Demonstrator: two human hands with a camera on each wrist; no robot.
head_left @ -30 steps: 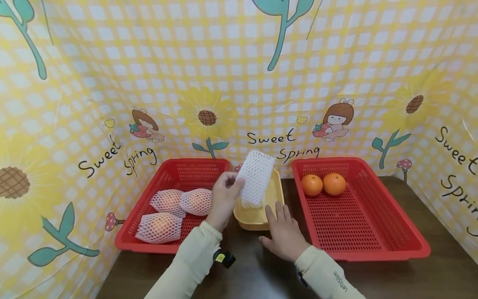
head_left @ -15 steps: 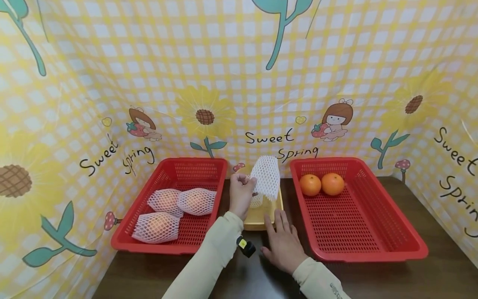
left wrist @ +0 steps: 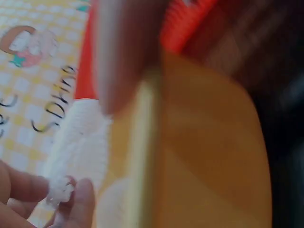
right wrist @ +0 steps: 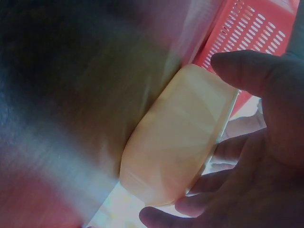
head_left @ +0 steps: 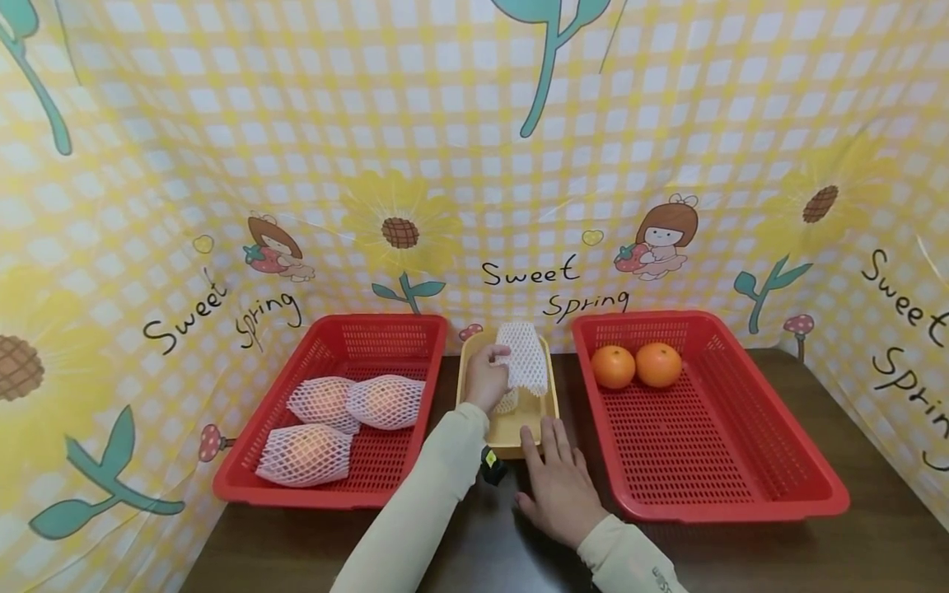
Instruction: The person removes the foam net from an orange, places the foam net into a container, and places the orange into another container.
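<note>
– Left hand (head_left: pixel 488 379) on the white net sleeve (head_left: pixel 525 362), thumb and fingers pinching its left edge! And the right hand (head_left: pixel 559 494)?

– Apart from the left and nearer the person, palm down, fingers spread, nothing in its grip. Those fingertips are right at the near edge of the yellow tray (head_left: pixel 530 424); whether they press on it, I can't tell.

– Where's the sleeve, exactly?

– Just right of the left hand's fingertips, beyond the right hand, over the far half of the tray. It looks flat. Contact with the tray floor? Can't call that one. Below it, close by the left hand, another piece of white netting (head_left: pixel 507 402) lies in the tray.

– Out wide, left of the left hand?

– 1 red basket, the left basket (head_left: pixel 378 478), with 3 net-wrapped fruits (head_left: pixel 306 455) inside: 2 touching farther back, 1 nearer the person.

– And right of the right hand?

– Its match, the right basket (head_left: pixel 689 449)! 2 bare oranges (head_left: pixel 636 365) side by side, up at the far left corner.

– Below the hands, dark tabletop (head_left: pixel 489 543). Beyond them, a yellow-and-white checked cloth (head_left: pixel 460 148), printed with sunflowers (head_left: pixel 400 233) and "Sweet Spring".
</note>
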